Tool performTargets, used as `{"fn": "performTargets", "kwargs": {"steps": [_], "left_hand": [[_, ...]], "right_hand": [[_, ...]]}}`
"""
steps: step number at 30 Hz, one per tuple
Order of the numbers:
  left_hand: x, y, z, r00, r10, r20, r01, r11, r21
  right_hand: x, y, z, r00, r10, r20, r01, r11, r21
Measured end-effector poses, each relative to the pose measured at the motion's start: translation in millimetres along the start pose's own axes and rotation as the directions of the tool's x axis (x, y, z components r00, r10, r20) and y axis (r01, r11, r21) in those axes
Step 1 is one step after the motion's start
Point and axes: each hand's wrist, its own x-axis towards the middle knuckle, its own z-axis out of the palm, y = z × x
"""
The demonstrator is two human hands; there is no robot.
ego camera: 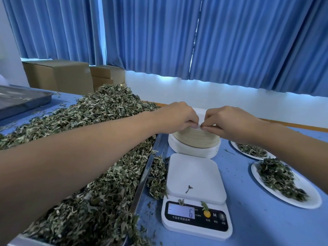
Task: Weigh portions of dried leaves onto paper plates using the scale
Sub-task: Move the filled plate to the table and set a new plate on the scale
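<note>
One stack of paper plates [195,142] stands on the blue table [252,222] just beyond the single scale [195,189]. Over it, both the left hand [177,119] and the right hand [229,121] curl their fingertips to pinch the edge of the top plate [201,115]. Two filled plates lie to the right, one far [248,155] and one near [312,201], each holding a heap of dried leaves. Of two metal trays, the left one [143,176] is piled with leaves [99,110], and the far-left one [23,102] holds only a few scraps.

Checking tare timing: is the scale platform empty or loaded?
Nearly empty: scale platform carries no plate, only one stray leaf bit; display reads 6.
</note>
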Motion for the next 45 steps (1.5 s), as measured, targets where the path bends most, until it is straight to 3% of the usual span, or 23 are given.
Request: {"fn": "performTargets", "kwargs": {"steps": [29,34,41,45], "left_hand": [[1.2,-2.7,-0.7,1.000,-0.001,-0.019,0.000,0.999,-0.047],[1.0,-3.2,0.9,1.000,-0.001,-0.019,0.000,0.999,-0.054],[0.7,-2.9,0.9,1.000,0.011,-0.004,-0.011,0.999,-0.041],[-1.6,-3.9,0.6,1.000,0.016,0.005,-0.015,0.998,-0.063]], "right_hand": [[2.6,4.7,7.6,0.998,-0.020,-0.058,0.021,0.999,0.026],[2.9,3.5,7.6,0.998,-0.053,-0.020,0.052,0.996,-0.075],[3.3,-1.2,12.8,0.993,-0.109,0.043,0.117,0.921,-0.370],[5.4,-1.0,15.6,0.991,-0.119,0.065,0.135,0.899,-0.417]]}}
